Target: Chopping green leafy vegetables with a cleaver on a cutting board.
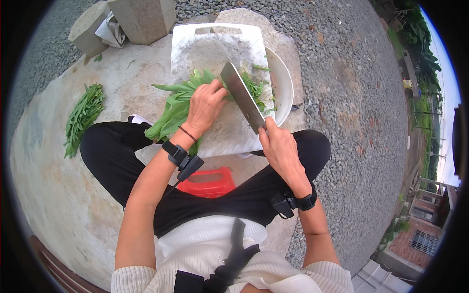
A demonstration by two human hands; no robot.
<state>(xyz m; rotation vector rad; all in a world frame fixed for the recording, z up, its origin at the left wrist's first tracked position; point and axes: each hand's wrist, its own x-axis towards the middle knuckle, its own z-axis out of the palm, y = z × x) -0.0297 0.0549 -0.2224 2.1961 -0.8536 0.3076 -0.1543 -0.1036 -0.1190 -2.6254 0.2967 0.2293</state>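
Note:
A bunch of leafy greens [176, 108] lies across the left side of a worn white cutting board [210, 46]. My left hand [207, 103] is closed over the bunch, its fingers curled near the cut end. In my right hand [282, 149] is a cleaver [243, 97], gripped at its handle, most of which my fingers hide. The wide blade slants up and to the left, just right of my left fingertips. Chopped greens [254, 90] lie on the board beyond the blade, along its right side.
A white basin [283, 88] sits partly under the board's right edge. More long greens [84, 117] lie on the concrete at left. A red plastic stool [207, 181] shows between my legs. Concrete blocks [142, 19] stand at the far left; gravel [351, 122] spreads on the right.

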